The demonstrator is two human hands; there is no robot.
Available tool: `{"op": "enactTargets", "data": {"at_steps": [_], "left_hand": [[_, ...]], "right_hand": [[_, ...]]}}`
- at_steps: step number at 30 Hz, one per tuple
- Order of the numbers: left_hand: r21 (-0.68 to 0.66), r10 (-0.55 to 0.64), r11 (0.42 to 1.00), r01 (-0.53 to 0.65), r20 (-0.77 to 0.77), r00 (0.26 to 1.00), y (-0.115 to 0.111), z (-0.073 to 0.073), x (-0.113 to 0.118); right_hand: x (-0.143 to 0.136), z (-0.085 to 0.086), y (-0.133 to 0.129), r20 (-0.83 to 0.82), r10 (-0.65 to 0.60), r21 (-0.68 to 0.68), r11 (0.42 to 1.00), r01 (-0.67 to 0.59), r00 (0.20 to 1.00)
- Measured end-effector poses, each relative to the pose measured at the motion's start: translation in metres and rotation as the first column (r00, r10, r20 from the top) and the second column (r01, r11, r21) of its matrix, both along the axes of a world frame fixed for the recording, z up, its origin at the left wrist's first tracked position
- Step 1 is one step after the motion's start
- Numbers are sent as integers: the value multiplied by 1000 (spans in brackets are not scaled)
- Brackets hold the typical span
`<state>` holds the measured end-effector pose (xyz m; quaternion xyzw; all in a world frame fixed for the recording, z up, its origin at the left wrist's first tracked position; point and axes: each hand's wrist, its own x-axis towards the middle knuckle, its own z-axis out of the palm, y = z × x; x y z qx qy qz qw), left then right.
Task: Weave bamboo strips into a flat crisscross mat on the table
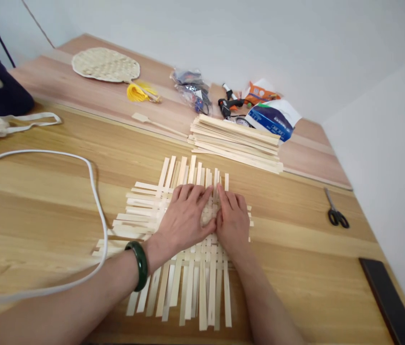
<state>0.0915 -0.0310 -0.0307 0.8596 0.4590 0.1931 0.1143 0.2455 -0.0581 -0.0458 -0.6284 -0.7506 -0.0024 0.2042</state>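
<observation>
A woven mat of pale flat strips [188, 262] lies on the wooden table, its loose strip ends sticking out on all sides. My left hand [187, 215], below which a dark green bangle circles the wrist, rests on the mat's upper middle with fingers and thumb spread. Close beside it, my right hand [233, 219] lies on the upper right part of the weave, index finger stretched forward and the other fingers bent. Both index fingertips touch strips near the top edge. The palms hide part of the weave.
Behind the mat lies a stack of loose strips [236, 143]. Scissors [336, 213] and a dark bar [389, 302] are at the right. A white cable [96, 191] crosses the left side. Farther back are a woven fan [105, 64], a glue gun [229, 105] and a blue box [270, 122].
</observation>
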Motion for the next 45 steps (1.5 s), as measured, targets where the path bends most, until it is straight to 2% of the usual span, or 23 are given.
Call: {"op": "enactTargets", "data": {"at_steps": [14, 18, 23, 28, 32, 35, 40, 45], "left_hand": [[1, -13, 1000, 13, 17, 1000, 0, 0, -1], [23, -6, 1000, 5, 30, 1000, -1, -1, -2], [38, 23, 999, -25, 53, 998, -3, -4, -4], [69, -18, 997, 16, 33, 999, -5, 6, -12], [111, -64, 992, 66, -21, 998, -13, 13, -26], [104, -69, 992, 76, -68, 995, -23, 5, -34], [76, -34, 996, 44, -129, 991, -34, -13, -36], [44, -73, 996, 80, -145, 987, -33, -13, -36]], "right_hand": [[2, -5, 1, -30, 44, 40, 998, -43, 999], [-1, -3, -1, -46, -18, 63, 998, 21, 999], [-4, -2, -4, -220, -96, 138, 982, 129, 971], [3, 0, -5, -287, -123, 198, 963, 184, 950], [18, 17, -4, -207, -199, 94, 971, 221, 958], [31, 30, -2, -142, -264, -72, 964, 256, 954], [41, 40, 9, -123, -225, -298, 938, 180, 967], [41, 57, 25, -61, -136, -490, 867, 89, 989]]}}
